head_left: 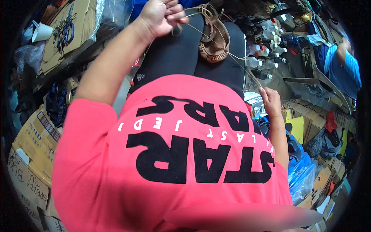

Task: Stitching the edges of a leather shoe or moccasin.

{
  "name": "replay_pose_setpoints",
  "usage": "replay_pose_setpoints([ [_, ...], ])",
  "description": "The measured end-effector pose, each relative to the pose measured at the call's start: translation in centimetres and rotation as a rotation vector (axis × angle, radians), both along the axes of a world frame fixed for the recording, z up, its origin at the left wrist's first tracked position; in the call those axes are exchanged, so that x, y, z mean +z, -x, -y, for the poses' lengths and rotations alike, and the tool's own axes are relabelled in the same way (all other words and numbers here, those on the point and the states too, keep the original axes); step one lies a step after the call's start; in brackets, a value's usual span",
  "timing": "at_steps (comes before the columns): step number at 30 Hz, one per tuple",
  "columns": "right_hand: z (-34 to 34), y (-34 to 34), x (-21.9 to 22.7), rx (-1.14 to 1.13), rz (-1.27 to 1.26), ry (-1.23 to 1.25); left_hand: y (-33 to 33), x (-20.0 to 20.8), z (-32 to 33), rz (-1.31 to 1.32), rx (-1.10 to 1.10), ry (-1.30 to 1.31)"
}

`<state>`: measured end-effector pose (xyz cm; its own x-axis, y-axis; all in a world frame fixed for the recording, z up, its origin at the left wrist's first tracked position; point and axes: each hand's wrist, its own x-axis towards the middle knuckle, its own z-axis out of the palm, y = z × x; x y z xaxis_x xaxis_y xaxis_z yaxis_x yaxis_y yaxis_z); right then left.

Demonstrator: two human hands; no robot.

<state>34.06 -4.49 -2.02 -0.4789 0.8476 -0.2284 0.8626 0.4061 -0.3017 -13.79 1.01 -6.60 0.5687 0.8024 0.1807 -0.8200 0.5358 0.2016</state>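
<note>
Between my dark-trousered thighs rests a brown moccasin shoe (215, 45), its gathered toe seam pointing toward me. Thin tan cord (195, 28) loops from its opening and sides. My left hand (162, 17) is raised beyond my lap at the upper left, fingers curled closed around a length of this cord. Out to the right, beside my hip, my right hand (271, 101) pinches another stretch of cord (253, 76), which runs taut-looking from the shoe's side. Whether a needle is in either hand cannot be made out.
Several plastic bottles (268, 50) stand on the right beyond my knee. At the upper left, blue-handled scissors (69, 33) lie on cardboard (79, 19) near a white cup (41, 32). Cardboard boxes (36, 141) sit at my left; a blue plastic bag (301, 174) is at my right. Another person's arm (342, 52) shows far right.
</note>
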Motion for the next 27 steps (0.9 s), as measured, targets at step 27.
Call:
replay_pose_setpoints([
  [27, -4.9, 15.1, 4.5, 0.119, -0.201, 0.378, -12.0, 2.9, -0.7, -1.635, 0.236, -1.065],
])
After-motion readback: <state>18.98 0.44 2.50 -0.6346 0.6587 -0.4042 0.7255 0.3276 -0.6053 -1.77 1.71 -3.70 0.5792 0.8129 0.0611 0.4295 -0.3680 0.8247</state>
